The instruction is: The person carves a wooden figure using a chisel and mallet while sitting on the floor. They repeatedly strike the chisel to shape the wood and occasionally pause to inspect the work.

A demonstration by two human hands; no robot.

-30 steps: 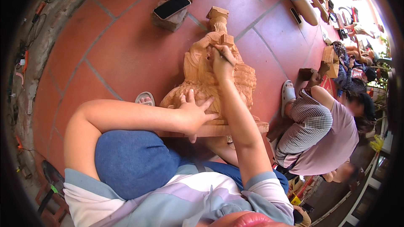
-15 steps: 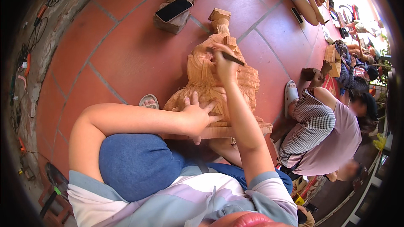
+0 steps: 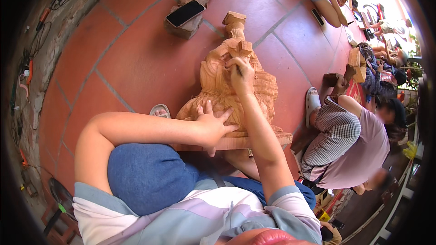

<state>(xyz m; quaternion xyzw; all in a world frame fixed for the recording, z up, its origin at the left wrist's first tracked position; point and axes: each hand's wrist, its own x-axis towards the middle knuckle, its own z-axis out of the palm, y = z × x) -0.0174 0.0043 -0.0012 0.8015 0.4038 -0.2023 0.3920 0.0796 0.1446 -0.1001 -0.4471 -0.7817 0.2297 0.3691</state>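
Observation:
A carved wooden figure point(image 3: 215, 70) lies on its back in front of me, its narrow top pointing away and its flat base turned toward me. My left hand point(image 3: 214, 127) rests on the lower carved part with fingers spread, holding nothing. Closed against the figure's upper middle, just below a small square block, is my right hand point(image 3: 243, 76). It grips a dark, thin tool point(image 3: 238, 69), of which only a short end shows between the fingers. The fingers hide the spot they touch.
A black phone point(image 3: 185, 13) lies on a rough piece of wood point(image 3: 181, 29) beyond the figure. To the right sits a person point(image 3: 349, 154) in a pink top, near a wooden block point(image 3: 358, 66). Cables point(image 3: 32, 59) run along the left wall. Red tiles point(image 3: 131, 59) cover the floor.
My right hand has turned and moved slightly down the figure; the dark tool, which stuck out to the right, is now mostly hidden by the fingers. My left hand stays in place.

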